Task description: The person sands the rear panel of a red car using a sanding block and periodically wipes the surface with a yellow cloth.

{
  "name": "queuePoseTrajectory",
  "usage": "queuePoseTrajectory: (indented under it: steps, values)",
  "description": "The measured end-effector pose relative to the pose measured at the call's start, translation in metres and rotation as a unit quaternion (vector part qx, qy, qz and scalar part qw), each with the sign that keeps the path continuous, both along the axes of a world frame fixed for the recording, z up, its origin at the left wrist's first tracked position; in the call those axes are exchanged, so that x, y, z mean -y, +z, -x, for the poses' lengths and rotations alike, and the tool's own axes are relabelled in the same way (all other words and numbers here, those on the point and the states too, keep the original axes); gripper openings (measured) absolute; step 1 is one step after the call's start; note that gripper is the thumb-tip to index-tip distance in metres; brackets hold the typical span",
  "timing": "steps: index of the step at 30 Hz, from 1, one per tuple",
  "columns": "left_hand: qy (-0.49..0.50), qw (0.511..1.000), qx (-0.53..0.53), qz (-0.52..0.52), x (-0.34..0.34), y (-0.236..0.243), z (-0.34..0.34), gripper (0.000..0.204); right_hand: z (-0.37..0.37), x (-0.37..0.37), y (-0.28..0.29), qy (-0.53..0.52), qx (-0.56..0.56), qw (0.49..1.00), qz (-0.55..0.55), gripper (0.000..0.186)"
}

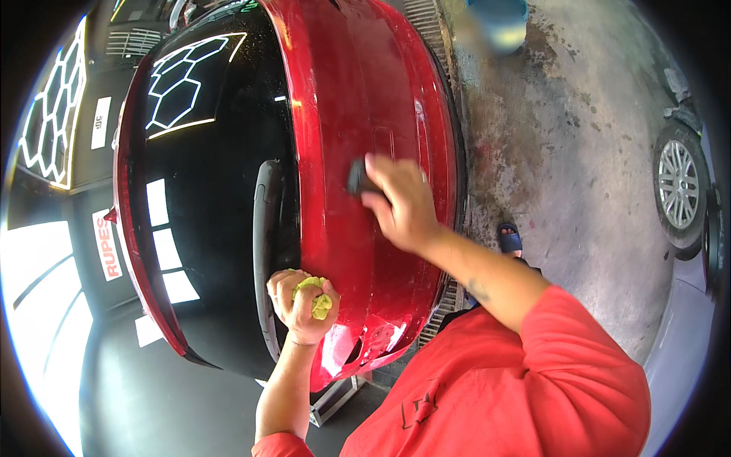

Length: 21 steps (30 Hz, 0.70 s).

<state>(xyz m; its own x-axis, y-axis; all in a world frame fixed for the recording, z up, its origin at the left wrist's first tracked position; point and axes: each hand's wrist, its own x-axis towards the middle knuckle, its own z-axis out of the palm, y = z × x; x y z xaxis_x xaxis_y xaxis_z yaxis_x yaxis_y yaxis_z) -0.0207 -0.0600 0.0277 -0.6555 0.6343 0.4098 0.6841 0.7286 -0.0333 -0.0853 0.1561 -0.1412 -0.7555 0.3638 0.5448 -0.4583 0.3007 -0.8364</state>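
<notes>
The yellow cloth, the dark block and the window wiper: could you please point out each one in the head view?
Yellow cloth (322, 306): head view, on its crumpled lower part.
Dark block (356, 177): head view, on its exposed left end.
Window wiper (263, 240): head view, around its middle.

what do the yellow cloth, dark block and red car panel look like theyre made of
Yellow cloth: soft matte fabric, perhaps microfibre; it bunches into crumpled folds in the left hand.
Dark block: possibly foam or rubber, dull black with little shine; blur leaves it open.
Red car panel: probably painted metal, glossy, with bright reflections, though painted plastic could look alike.
</notes>
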Motion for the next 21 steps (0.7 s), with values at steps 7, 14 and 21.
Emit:
queuePoseTrajectory:
  steps: [7, 14, 21]
  values:
    - [0.002, 1.0, -0.002, 0.002, -0.004, -0.001, 0.002, 0.027, 0.021, -0.007, 0.01, -0.018, -0.004, 1.0, 0.019, 0.066]
    - [-0.003, 1.0, 0.007, 0.009, -0.004, 0.001, 0.004, 0.026, 0.152, -0.049, 0.011, -0.101, -0.001, 0.994, 0.043, 0.051]
    - [0.012, 1.0, 0.006, 0.016, 0.0, 0.001, -0.002, 0.027, -0.007, 0.009, 0.004, 0.036, 0.009, 0.997, 0.063, 0.064]
